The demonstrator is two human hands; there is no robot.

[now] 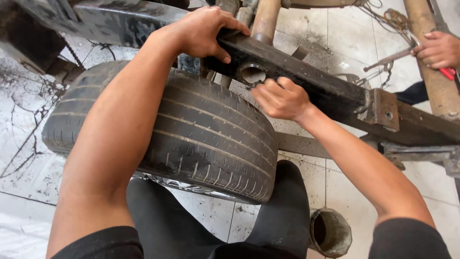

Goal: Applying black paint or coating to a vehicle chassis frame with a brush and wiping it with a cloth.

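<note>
My left hand (203, 31) is wrapped over the top edge of the dark metal beam (306, 79), just above the black tire (191, 129), and my fingers press down on it. My right hand (280, 98) is curled shut beside the round hole (252, 74) in the beam, but I cannot tell what it pinches. Another person's hand (437, 49) grips pliers (412, 52), partly cut off.

A worn black tyre (191, 129) stands between my knees on the stained white tile floor (28, 192). A dirty round can (330, 232) sits open near my foot, while another person's hand (438, 49) works red-handled pliers (407, 55) beside a rusty pipe (431, 62).
</note>
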